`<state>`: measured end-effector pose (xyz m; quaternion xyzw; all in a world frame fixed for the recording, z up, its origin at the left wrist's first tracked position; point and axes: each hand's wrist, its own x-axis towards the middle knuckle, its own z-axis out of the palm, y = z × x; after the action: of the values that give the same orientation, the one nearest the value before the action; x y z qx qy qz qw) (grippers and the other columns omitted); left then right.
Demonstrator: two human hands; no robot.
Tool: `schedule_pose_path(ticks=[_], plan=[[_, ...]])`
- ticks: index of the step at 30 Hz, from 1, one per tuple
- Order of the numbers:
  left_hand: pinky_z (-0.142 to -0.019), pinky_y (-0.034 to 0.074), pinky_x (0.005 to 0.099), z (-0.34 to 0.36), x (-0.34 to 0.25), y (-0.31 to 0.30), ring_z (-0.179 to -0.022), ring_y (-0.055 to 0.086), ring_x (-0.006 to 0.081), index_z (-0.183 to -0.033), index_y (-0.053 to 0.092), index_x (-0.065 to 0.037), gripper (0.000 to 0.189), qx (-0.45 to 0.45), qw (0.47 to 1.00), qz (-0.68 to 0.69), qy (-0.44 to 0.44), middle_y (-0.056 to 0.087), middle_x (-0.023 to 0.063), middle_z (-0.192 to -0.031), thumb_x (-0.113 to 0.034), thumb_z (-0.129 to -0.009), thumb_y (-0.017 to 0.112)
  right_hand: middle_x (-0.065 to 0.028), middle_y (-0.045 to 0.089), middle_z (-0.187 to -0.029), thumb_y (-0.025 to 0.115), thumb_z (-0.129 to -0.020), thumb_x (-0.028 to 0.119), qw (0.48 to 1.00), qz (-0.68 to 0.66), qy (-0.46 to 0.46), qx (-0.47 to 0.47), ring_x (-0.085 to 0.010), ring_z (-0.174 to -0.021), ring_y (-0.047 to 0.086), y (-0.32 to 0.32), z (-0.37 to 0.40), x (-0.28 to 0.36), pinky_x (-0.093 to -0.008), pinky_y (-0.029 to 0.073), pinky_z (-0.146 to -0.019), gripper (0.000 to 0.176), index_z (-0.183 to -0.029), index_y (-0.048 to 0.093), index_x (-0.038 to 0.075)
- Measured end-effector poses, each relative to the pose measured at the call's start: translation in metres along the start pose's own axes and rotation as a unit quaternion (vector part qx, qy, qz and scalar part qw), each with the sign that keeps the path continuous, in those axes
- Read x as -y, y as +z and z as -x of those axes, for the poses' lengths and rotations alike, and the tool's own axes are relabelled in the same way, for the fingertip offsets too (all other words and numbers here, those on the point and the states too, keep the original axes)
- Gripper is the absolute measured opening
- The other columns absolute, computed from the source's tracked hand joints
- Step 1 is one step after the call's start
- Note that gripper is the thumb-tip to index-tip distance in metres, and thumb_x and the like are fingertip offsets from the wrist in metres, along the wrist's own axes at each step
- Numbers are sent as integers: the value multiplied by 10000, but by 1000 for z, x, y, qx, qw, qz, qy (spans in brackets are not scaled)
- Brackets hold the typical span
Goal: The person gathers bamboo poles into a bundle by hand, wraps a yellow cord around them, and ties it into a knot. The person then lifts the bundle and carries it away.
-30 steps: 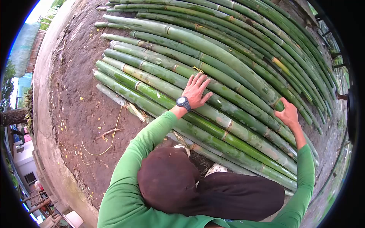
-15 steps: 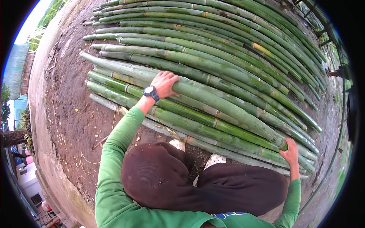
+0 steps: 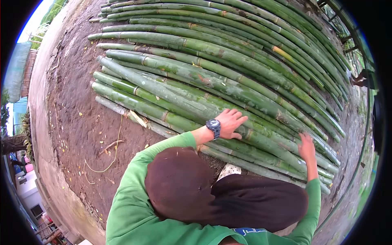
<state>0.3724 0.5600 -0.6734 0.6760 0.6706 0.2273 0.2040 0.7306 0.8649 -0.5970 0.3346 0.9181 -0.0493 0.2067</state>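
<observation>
Long green bamboo poles lie side by side before me. My left hand [image 3: 230,123], with a black wristwatch [image 3: 213,128] on the wrist, rests on a pale green bamboo pole [image 3: 171,96] near the front of the row. Its fingers are spread over the pole's top. Farther right, my right hand [image 3: 306,147] is by the right-hand ends of the poles, fingers stretched out against a bamboo pole [image 3: 281,141]; its fingertips are slightly blurred. A mottled bamboo pole [image 3: 204,77] lies just beyond both hands.
Several more bamboo poles [image 3: 245,45] stretch away behind. Brown soil [image 3: 77,122] with leaves and a thin string [image 3: 107,168] lies at left. My bent knees are close to the front poles. A person's foot [image 3: 361,79] shows at the far right.
My left hand has moved right and nearer along the poles, its grip loosened. My right hand has let go of the pole's end and moved up. The pale pole has shifted nearer me.
</observation>
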Motion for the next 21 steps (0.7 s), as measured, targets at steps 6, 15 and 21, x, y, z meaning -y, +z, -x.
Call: schedule_pose_path(ticks=[6, 15, 21], plan=[[-1074, 410, 489, 41, 26, -8, -1251, 523, 339, -1361, 560, -80, 714, 11, 998, -39, -42, 586, 129, -1270, -388, -772, 819, -223, 444, -1503, 699, -917, 227, 964, -61, -234, -108, -414, -1387, 449, -30, -182, 155, -484, 414, -1136, 698, -1520, 386, 68], [-1212, 262, 597, 104, 65, -47, -1368, 443, 355, -1443, 509, -95, 827, -21, 981, -122, -149, 537, 143, -1389, -446, -760, 816, -183, 382, -1592, 738, -741, 87, 997, -32, -52, 37, -401, -1425, 434, 28, -388, 105, -615, 435, -1105, 982, -1596, 260, 159], [-1198, 275, 606, 121, 98, -66, -1352, 467, 355, -1452, 504, -97, 846, -11, 966, -177, -188, 547, 139, -1378, -491, -768, 809, -178, 525, -1384, 796, -698, 149, 989, 2, -117, -85, -417, -1241, 560, 23, -354, 108, -533, 520, -982, 790, -1396, 439, 48]])
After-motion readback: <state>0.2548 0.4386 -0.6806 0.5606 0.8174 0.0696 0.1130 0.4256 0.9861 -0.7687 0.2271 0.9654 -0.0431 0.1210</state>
